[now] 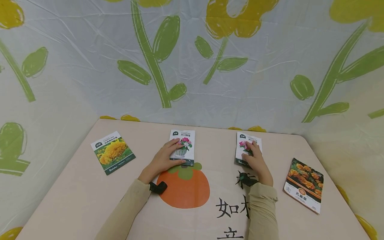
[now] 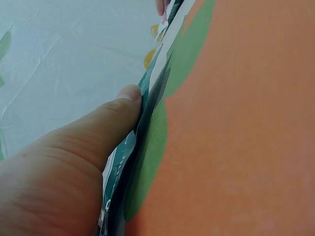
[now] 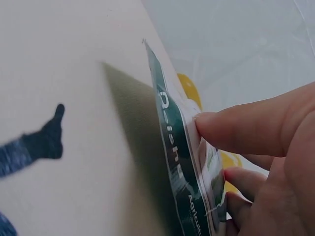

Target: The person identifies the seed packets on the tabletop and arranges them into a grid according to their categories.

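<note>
In the head view, my left hand rests on a white seed packet with pink flowers in a bowl. Its fingers lie across the packet's face, and the thumb touches the green lower band. Layered packet edges show under that thumb in the left wrist view. Farther right, my right hand holds a similar seed packet between thumb and fingers, partly covering its flower picture. That packet's green-banded edge stands off the table, with a shadow beside it in the right wrist view.
A yellow-flower seed packet lies at the left of the pale table. An orange-flower packet lies at the right, tilted. The tabletop bears a printed persimmon and black characters. A flower-printed sheet hangs behind the table.
</note>
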`<state>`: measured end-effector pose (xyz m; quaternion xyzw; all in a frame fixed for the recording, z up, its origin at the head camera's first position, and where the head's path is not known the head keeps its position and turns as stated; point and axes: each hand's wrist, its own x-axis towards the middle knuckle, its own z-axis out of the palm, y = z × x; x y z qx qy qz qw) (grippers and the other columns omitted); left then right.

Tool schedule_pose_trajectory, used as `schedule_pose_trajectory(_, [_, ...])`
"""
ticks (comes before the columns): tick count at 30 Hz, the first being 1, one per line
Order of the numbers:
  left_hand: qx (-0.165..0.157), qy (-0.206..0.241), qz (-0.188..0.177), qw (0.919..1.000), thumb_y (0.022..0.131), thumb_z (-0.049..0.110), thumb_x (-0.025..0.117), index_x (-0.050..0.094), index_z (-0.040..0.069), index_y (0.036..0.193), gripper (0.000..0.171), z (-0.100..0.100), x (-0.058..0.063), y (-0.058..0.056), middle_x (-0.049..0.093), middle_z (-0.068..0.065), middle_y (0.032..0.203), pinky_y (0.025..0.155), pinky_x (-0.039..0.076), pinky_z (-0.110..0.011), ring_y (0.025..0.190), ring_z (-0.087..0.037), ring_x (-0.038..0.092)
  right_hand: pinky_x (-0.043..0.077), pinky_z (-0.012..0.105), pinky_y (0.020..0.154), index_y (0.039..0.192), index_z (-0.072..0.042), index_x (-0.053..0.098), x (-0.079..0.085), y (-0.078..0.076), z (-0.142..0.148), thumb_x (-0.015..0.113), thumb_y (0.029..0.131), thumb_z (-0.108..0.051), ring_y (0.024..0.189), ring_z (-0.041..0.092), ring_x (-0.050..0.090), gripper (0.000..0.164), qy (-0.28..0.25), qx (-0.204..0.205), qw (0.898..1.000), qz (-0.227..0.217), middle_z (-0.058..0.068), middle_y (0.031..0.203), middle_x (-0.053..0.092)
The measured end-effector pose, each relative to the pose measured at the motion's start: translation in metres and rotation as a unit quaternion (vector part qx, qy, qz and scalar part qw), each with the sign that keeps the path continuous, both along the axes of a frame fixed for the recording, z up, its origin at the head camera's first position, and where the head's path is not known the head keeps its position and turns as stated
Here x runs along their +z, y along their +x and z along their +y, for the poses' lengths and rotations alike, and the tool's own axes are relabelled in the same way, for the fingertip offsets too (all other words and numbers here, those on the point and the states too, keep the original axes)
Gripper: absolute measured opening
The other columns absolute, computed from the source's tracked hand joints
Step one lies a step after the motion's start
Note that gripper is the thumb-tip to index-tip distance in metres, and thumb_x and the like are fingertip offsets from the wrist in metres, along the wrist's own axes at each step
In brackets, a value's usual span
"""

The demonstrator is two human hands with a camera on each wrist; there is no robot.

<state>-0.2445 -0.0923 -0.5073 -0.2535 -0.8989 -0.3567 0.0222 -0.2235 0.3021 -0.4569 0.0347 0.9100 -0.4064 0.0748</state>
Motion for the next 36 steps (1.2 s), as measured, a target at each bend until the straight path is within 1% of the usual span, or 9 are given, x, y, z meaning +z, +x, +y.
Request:
schedule_pose_trajectory(8, [0.011,0.011,-0.028,0.9995,0.083,0.045,0.079,0.056,0.021,0.143,0.069,-0.0014,-0.001,-0.0005,0.031,0.001,0.16,0.115,0.029,-0.051,0.15,-0.019,0.02,-0.005,0.065,0.114,0.154,0.002,0.022,-0.0015,-0.0023,0.0003,0.051,0.096,-0.01,0.147,0.043,-0.016,0.066,-0.014,-0.009,1.0,0.001,0.024,0.163,-0.01])
schedule_pose_trajectory(17, [0.015,0.013,-0.042,0.9989,0.083,0.047,0.078,0.055,0.022,0.144,0.07,-0.0008,-0.0013,-0.0012,0.029,0.004,0.161,0.116,0.028,-0.05,0.15,-0.017,0.018,-0.005,0.065,0.114,0.155,0.0,0.023,-0.0021,-0.0029,-0.0003,0.052,0.096,-0.012,0.148,0.041,-0.017,0.067,-0.01,-0.011,1.0,-0.005,0.021,0.164,-0.01])
schedule_pose_trajectory(24, [0.014,0.016,-0.042,0.9989,0.084,0.046,0.078,0.054,0.02,0.144,0.07,0.0004,0.0034,0.0011,0.029,0.002,0.161,0.116,0.026,-0.051,0.151,-0.019,0.017,-0.005,0.066,0.114,0.155,0.0,0.022,-0.0022,-0.0025,0.0001,0.052,0.096,-0.012,0.148,0.042,-0.017,0.067,-0.011,-0.011,1.0,-0.006,0.021,0.163,-0.01])
schedule_pose_trajectory(29, [0.01,0.007,-0.038,0.9992,0.085,0.045,0.077,0.053,0.02,0.145,0.069,0.0011,0.0064,0.0022,0.029,0.001,0.162,0.117,0.024,-0.052,0.151,-0.02,0.016,-0.005,0.066,0.114,0.156,-0.001,0.021,-0.0026,-0.0024,0.0004,0.053,0.097,-0.012,0.148,0.041,-0.018,0.068,-0.015,-0.012,1.0,-0.01,0.021,0.164,-0.011])
schedule_pose_trajectory(36, [0.007,0.004,-0.04,0.9992,0.085,0.044,0.077,0.053,0.018,0.145,0.069,0.0014,0.0073,0.0028,0.028,0.0,0.162,0.117,0.023,-0.053,0.151,-0.022,0.016,-0.005,0.065,0.115,0.156,0.0,0.021,-0.0015,-0.0004,0.0006,0.053,0.097,-0.013,0.148,0.041,-0.017,0.068,-0.017,-0.012,1.0,-0.008,0.021,0.164,-0.011])
